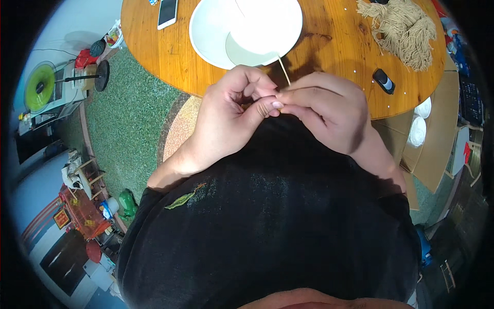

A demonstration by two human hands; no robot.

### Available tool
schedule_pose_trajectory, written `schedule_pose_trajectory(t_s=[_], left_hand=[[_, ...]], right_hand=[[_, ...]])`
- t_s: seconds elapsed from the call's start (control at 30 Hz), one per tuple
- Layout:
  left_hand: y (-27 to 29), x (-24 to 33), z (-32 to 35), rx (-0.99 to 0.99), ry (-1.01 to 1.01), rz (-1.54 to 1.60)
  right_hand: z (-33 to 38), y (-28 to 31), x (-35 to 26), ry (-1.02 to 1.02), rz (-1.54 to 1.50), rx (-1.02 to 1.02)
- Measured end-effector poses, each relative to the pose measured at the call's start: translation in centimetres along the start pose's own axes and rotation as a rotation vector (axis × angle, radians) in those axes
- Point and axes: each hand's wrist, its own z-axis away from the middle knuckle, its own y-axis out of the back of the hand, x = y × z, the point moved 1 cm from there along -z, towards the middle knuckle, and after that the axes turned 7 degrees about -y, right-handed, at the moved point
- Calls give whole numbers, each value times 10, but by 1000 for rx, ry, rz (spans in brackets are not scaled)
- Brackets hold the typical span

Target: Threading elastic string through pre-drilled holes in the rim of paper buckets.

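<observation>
My left hand [229, 108] and my right hand [329, 105] meet fingertip to fingertip just off the table's near edge. Both are closed in a pinch, thumbs against forefingers. A thin beige cord [284, 71] runs from the bowl's near rim down to the pinched fingers; its end is hidden among them. Right behind the hands stands a large white bowl [208, 44], with a greyish round area inside and a fine strand showing near its far side.
The round wooden table [329, 56] carries a heap of beige cords [409, 33] at the right, a small black object [383, 81] and a white phone [168, 13] at the left. Small white bits dot its top. Cardboard [437, 139] lies below right; a green fan [41, 86] stands left.
</observation>
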Motion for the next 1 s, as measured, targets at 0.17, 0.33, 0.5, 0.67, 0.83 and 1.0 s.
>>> schedule_pose_trajectory(t_s=[0.17,0.33,0.5,0.67,0.83,1.0], left_hand=[[2,1,0,1,-49,-112],[5,13,-1,4,-115,-320],[23,37,-19,54,-639,-875],[32,27,-48,-167,-576,-1102],[29,26,-51,-130,-398,-1046],[29,30,-51,-136,-309,-972]], right_hand=[[5,-11,-1,-37,36,77],[0,-11,0,-20,206,141],[0,-14,-3,-221,41,200],[3,-27,4,-496,-185,236],[-5,-31,1,-513,-59,298],[-9,-35,-1,-432,-74,367]])
